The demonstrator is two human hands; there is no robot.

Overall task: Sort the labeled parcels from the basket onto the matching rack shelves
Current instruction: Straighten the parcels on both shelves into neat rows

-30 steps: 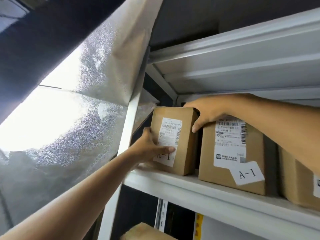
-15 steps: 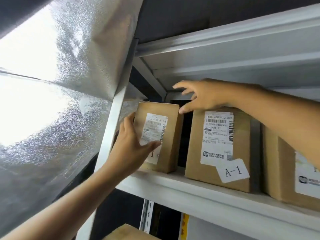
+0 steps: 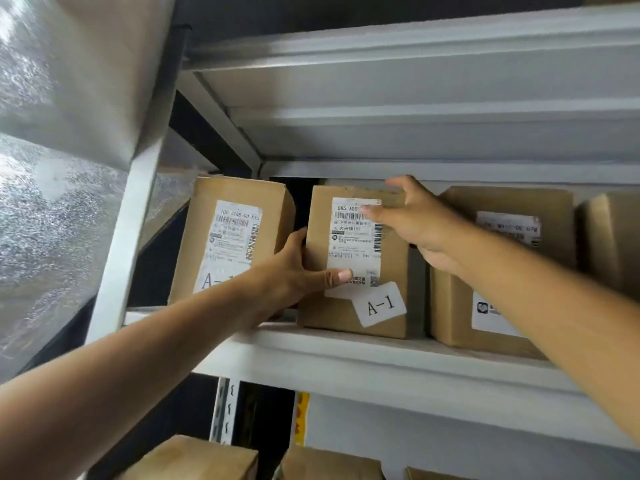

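Note:
Several brown cardboard parcels stand upright in a row on a white rack shelf [image 3: 346, 362]. The leftmost parcel [image 3: 228, 237] and the second parcel [image 3: 360, 320] both carry "A-1" stickers. My left hand [image 3: 298, 271] grips the second parcel's left edge, thumb across its shipping label and fingers in the gap between the two boxes. My right hand [image 3: 419, 223] reaches to that parcel's upper right corner with fingers spread, touching its front. A third parcel [image 3: 502, 271] stands to the right, partly hidden by my right arm.
A fourth parcel [image 3: 613, 244] sits at the right edge. The underside of the shelf above [image 3: 415, 98] leaves little headroom. The white rack upright [image 3: 128, 237] and a silvery foil sheet [image 3: 52, 202] lie to the left. More boxes [image 3: 194, 459] stand on the shelf below.
My left hand left the leftmost parcel and now grips the second parcel's left edge. My right hand moved from above the gap to the second parcel's upper right corner.

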